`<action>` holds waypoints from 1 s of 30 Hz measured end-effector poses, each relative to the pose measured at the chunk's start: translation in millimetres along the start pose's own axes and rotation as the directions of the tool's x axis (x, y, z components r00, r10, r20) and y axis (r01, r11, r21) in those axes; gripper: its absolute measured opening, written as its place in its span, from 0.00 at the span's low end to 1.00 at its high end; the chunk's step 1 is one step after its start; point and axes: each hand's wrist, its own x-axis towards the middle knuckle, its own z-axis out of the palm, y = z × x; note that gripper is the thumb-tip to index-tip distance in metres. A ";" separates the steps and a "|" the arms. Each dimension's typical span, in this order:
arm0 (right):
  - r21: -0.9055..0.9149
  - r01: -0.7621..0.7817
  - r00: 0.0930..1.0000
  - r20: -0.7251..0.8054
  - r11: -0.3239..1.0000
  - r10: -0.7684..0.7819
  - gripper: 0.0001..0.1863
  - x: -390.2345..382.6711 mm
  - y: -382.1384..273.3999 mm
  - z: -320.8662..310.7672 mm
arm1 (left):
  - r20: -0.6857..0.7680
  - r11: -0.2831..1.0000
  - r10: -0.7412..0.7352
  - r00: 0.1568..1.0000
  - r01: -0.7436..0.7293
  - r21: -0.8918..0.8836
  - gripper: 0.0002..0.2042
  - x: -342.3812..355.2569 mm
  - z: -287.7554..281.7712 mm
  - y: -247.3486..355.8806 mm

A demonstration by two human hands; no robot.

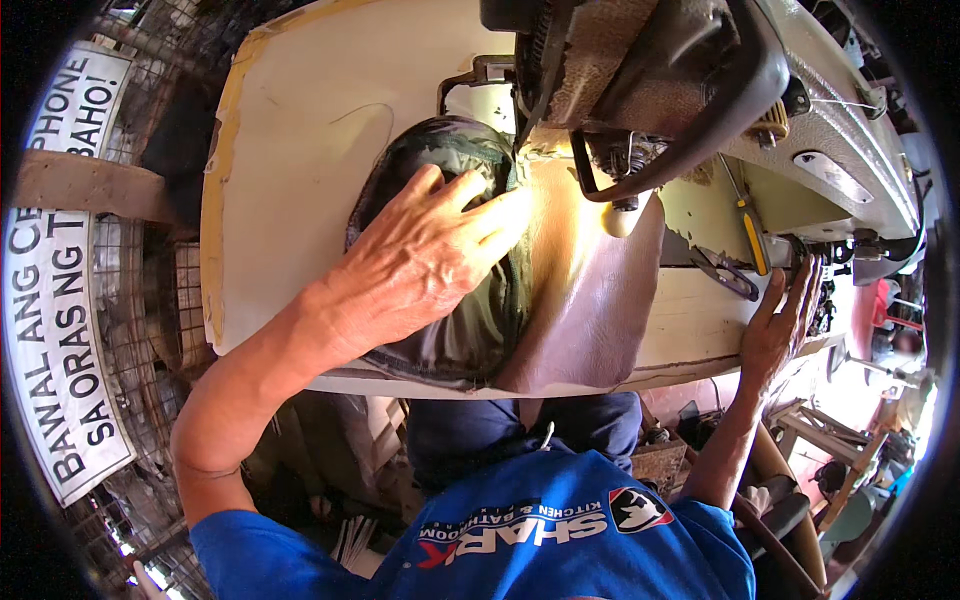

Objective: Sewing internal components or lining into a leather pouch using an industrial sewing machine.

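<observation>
My left hand (425, 245) lies spread over a rounded, camouflage-patterned fabric piece (450, 325) with dark edging. Its fingertips press near the stitching area of a sewing machine (690, 60), where a lamp lights the work brightly. A brown leather-like sheet (590, 320) meets the fabric piece along its right side and hangs slightly over the table's front edge. At the right end of the machine, my right hand (777, 318) rests with fingers stretched out against a dark wheel-like part, partly hidden by those fingers. The needle tip is hidden behind the machine head.
On the table (285, 130) a loose dark thread curls at left. A yellow-handled screwdriver (752, 235) and dark-handled scissors or snips (730, 275) lie right of the brown sheet. A wire grille with a white sign (65, 300) stands at left; wooden framing (850, 470) is at lower right.
</observation>
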 end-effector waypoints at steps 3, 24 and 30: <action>0.016 -0.010 1.000 -0.018 1.000 0.010 0.32 -1.4 -1.0 -0.4 | 0.039 0.999 0.006 0.999 -0.008 0.031 0.22 2.6 -9.4 6.7; 0.126 0.275 0.912 -0.347 0.953 -0.218 0.24 39.2 -3.9 -53.4 | 0.028 0.995 -0.096 0.995 0.097 -0.017 0.24 12.4 -12.3 3.1; -0.012 0.363 0.826 -0.460 0.932 -0.327 0.23 88.1 23.6 -79.6 | 0.013 0.993 -0.105 0.994 0.106 -0.043 0.23 15.8 -16.4 0.1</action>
